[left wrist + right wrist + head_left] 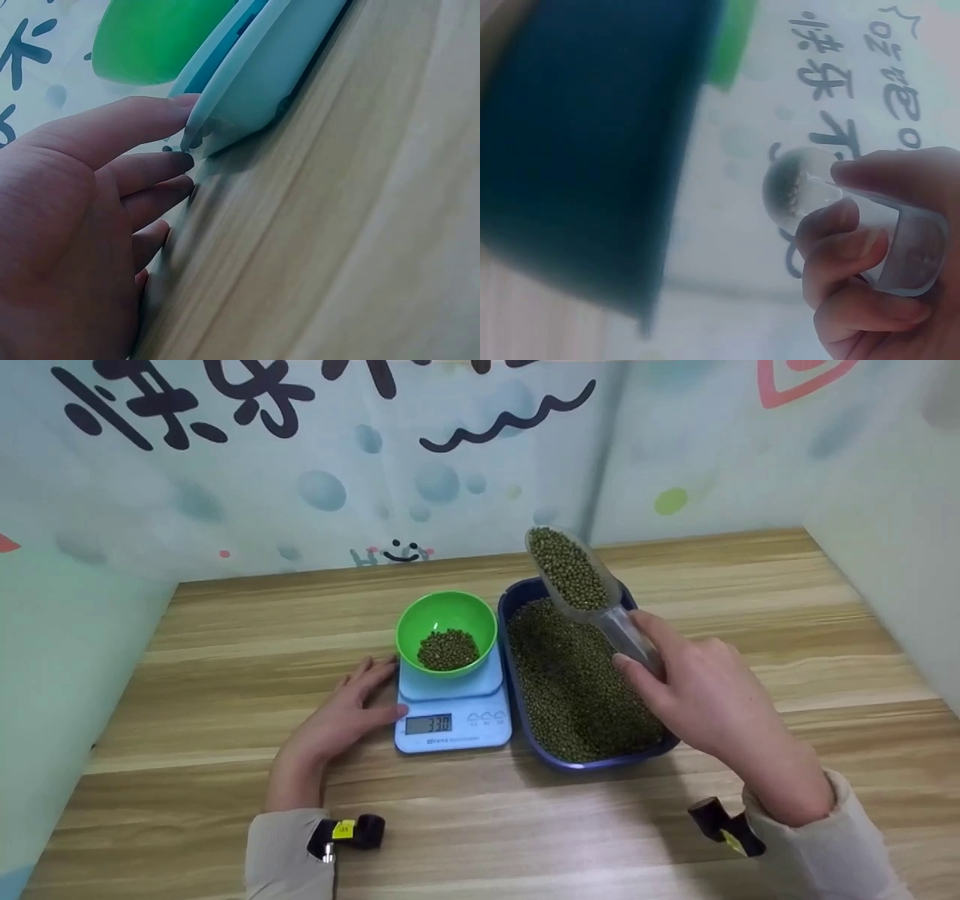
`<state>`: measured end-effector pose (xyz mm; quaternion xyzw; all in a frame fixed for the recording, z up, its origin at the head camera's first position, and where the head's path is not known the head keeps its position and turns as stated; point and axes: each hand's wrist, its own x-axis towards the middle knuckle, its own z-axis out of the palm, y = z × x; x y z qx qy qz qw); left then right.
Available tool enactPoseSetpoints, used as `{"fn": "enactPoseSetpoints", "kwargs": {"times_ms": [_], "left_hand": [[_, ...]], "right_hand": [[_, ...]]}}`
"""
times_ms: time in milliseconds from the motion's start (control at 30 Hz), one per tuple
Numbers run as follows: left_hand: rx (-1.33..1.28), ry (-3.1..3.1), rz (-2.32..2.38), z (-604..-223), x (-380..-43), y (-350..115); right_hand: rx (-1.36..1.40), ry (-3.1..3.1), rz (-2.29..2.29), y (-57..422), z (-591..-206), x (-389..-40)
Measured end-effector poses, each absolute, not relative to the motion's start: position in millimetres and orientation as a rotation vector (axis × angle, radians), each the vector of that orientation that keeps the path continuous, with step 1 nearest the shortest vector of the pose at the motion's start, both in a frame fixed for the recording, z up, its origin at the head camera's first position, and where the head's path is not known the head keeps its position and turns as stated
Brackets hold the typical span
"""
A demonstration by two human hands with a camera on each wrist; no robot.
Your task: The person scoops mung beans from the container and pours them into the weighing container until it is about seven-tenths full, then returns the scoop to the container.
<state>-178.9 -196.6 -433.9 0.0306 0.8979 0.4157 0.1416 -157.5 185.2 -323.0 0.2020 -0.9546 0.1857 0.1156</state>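
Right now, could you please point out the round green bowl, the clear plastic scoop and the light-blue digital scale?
Round green bowl (pixel 456 613), head view: its far inner wall.
Clear plastic scoop (pixel 627 636), head view: its handle.
Light-blue digital scale (pixel 451 688), head view: bare front strip of its weighing platform.

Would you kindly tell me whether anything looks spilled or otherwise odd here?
Nothing looks spilled: the bowl sits upright on the scale, and I see no loose grains on the table. One small oddity: the left hand's thumb touches the scale's edge, which might affect the reading.
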Motion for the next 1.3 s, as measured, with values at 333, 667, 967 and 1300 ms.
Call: {"fn": "enactPoseSetpoints", "kwargs": {"times_ms": [333, 667, 967, 1300], "left_hand": [[0.061, 2.601, 1.22, -441, -179, -192], [0.072, 2.583, 1.288, -443, -181, -175], [0.105, 2.59, 1.276, -438, -183, -169], [0.133, 2.592, 1.253, -430, -183, -171]], "right_hand": [[0.71, -2.828, 0.668, 156, -302, -170], [0.752, -2.86, 0.739, 145, -281, -181], [0.782, -2.867, 0.705, 143, -283, -180], [0.842, -2.93, 0.615, 143, -287, -176]]}}
